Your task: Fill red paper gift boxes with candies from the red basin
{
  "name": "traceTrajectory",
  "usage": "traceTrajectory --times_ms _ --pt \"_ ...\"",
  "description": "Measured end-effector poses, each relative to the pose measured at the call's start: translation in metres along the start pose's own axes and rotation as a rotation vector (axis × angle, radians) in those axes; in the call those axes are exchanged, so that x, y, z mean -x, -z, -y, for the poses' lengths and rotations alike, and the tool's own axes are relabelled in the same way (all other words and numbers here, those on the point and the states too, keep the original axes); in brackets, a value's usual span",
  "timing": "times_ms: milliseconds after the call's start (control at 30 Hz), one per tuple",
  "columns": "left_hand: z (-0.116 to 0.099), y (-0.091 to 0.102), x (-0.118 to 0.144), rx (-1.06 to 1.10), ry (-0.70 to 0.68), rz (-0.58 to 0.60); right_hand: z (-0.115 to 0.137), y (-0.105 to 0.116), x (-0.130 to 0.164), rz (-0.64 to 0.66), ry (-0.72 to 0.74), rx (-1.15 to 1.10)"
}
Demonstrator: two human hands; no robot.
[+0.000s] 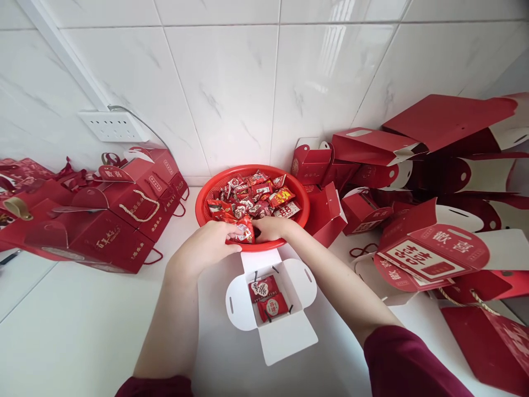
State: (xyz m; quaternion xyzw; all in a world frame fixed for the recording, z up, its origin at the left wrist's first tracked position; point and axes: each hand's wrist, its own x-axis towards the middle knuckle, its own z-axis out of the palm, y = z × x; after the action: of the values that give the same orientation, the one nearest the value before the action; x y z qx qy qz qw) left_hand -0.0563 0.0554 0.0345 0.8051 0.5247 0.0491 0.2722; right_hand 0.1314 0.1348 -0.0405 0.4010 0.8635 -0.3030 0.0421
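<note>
A round red plastic basket (202, 193) stands against the tiled wall, with many small wrapped sweets (260, 190) in it. At its front left rim, my left hand (212, 240) is closed on a red candy packet (244, 229). My right hand (270, 229) reaches into the front of the basket; its fingertips are hidden among the sweets, so what they grip cannot be seen. Just in front of the basket, an open white-lined box (287, 336) lies with its flaps spread. Inside it are red packets (270, 306) and dark strips along the edges.
Red gift boxes (124, 220) with rope handles stand at the left. On the right, many red boxes (430, 248) lie in a stacked jumble, some open. A white power strip (113, 127) with a cable is fixed to the wall.
</note>
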Motion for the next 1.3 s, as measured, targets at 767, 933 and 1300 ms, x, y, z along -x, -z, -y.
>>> traceTrajectory --times_ms 767,933,1300 --pt "0.009 -0.004 -0.003 0.045 0.038 0.002 -0.011 0.005 0.014 -0.098 0.059 -0.291" --pt "0.011 -0.006 -0.005 0.047 0.067 0.002 -0.023 -0.001 0.011 -0.336 0.005 -0.439" --pt "0.010 -0.003 -0.014 0.083 -0.001 0.010 -0.007 -0.002 0.041 -0.674 0.080 -0.986"
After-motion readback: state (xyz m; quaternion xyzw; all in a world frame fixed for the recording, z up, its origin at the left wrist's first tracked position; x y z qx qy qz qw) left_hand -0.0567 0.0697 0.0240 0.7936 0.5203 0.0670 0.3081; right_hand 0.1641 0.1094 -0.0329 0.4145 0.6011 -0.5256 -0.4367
